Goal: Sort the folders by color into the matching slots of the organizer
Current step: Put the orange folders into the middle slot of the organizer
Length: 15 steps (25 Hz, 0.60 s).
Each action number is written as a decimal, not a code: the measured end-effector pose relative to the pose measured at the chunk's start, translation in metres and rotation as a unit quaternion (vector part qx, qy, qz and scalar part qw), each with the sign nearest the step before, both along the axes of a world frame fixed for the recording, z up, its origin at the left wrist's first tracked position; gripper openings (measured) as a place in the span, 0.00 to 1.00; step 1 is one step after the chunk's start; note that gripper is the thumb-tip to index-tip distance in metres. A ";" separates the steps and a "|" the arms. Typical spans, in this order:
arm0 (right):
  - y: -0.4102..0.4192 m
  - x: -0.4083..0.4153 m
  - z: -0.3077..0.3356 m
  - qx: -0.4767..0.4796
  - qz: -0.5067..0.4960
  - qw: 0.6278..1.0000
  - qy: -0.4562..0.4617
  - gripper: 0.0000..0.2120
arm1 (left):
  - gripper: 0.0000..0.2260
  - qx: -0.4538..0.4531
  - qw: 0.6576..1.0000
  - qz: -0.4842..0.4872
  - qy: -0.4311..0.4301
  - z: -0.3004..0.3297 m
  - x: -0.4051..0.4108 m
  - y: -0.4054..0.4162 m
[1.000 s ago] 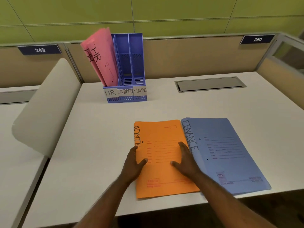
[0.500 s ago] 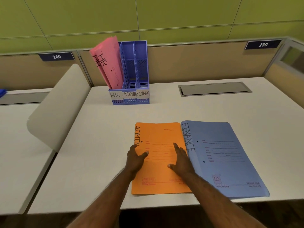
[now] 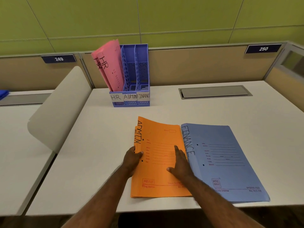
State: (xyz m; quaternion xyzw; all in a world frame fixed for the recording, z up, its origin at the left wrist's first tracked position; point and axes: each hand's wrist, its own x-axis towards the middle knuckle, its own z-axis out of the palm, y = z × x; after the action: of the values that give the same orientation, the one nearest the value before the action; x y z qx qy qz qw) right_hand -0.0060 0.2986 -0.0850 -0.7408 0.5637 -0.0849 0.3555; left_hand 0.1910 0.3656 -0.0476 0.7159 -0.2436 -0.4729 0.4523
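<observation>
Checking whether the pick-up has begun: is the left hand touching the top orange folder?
Touching. The head view shows the left hand gripping the top orange folder's spine edge, thumb on its cover.

two pink folders (image 3: 111, 66), two orange folders (image 3: 158, 162) — one blue folder (image 3: 230, 162), one organizer (image 3: 141, 66)

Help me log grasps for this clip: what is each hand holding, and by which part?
The left hand grips the top orange ADMIN folder by its left spine edge; the right hand only rests flat on its cover.

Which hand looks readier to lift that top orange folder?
Probably the left hand: it pinches the orange folder at its raised spine edge. The right hand only lies flat on the cover.
</observation>
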 end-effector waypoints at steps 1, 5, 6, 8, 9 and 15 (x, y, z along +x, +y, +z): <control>-0.001 0.000 0.002 -0.004 -0.004 1.000 -0.011 0.52 | 0.10 -0.007 1.000 0.005 0.003 0.000 0.001 0.001; -0.007 0.006 0.021 -0.072 -0.022 0.993 -0.088 0.47 | 0.11 -0.078 0.995 -0.001 0.063 0.002 0.014 0.007; -0.012 0.009 0.030 -0.091 -0.033 0.989 -0.110 0.46 | 0.12 -0.104 0.992 -0.007 0.072 0.006 0.019 0.008; -0.026 0.020 0.053 -0.126 -0.055 0.980 -0.144 0.46 | 0.13 -0.156 0.984 -0.008 0.081 0.020 0.028 0.010; -0.035 0.027 0.067 -0.141 -0.064 0.975 -0.158 0.46 | 0.13 -0.177 0.981 -0.006 0.077 0.029 0.033 0.009; -0.098 0.089 0.159 -0.209 -0.048 0.954 -0.209 0.49 | 0.15 -0.251 0.967 0.030 -0.030 0.076 0.063 -0.005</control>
State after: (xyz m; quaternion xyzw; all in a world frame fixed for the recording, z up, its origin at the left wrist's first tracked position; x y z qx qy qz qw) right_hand 0.0826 0.2009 0.0739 -0.7363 0.4814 -0.3708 0.2978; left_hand 0.2539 0.3608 0.0282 0.6003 -0.3462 -0.3614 0.6238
